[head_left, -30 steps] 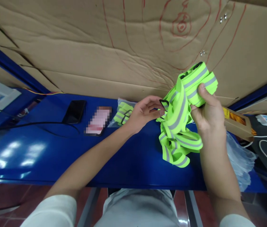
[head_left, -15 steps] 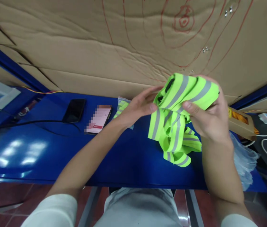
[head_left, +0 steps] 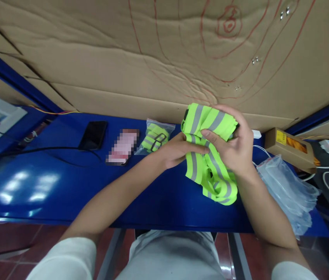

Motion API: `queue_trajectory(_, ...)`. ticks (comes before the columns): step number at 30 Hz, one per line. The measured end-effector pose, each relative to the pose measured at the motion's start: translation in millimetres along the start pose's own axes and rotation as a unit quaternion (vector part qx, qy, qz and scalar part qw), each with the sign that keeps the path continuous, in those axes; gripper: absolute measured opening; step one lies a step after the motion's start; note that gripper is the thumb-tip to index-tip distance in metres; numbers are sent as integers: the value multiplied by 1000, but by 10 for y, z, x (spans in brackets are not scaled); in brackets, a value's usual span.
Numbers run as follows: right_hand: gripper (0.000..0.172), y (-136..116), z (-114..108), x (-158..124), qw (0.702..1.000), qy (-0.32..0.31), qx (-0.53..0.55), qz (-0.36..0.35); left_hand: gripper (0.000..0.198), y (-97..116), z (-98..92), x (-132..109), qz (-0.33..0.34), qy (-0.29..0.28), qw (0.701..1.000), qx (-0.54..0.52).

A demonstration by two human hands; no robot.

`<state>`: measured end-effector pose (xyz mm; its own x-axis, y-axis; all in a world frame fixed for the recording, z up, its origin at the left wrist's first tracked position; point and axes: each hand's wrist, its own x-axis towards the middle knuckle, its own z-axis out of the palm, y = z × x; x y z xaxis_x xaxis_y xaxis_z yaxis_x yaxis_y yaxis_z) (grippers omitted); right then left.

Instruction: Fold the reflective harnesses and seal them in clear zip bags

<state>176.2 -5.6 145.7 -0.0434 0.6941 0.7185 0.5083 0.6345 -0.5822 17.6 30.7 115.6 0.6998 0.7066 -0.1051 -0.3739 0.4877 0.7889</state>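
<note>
A neon-yellow reflective strap (head_left: pixel 193 165) with grey stripes is partly folded into a flat bundle, and its loose loops hang down over the blue table. My right hand (head_left: pixel 231 144) is closed around the folded bundle from the right, thumb pressed across its front. Just below the bundle, my left hand (head_left: pixel 178 149) grips the strap, its thumb over the hanging part and its other fingers hidden behind the cloth. Left of that hand lies a clear zip bag (head_left: pixel 155 138) holding another folded strap with a black buckle.
A lit phone (head_left: pixel 123 147) and a dark phone (head_left: pixel 93 135) lie on the blue table (head_left: pixel 73 194). Clear plastic bags (head_left: pixel 288 190) are piled at right, before a cardboard box (head_left: pixel 291 149). A cardboard panel (head_left: pixel 103 70) with red lines stands behind.
Both hands have lowered, and the right has moved left with the folded bundle. My left hand now grips the strap below it. The zip bag and plastic bags show more fully.
</note>
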Motion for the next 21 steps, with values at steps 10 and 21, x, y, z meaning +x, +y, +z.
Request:
queue_trajectory(10, 32, 22, -301, 147, 983, -144, 16, -109, 70, 184, -53, -106, 26, -124, 992, -12)
queue_trajectory(21, 58, 182, -547, 254, 964, -239, 110, 42, 59, 287, 28, -110, 133, -8, 990, 46)
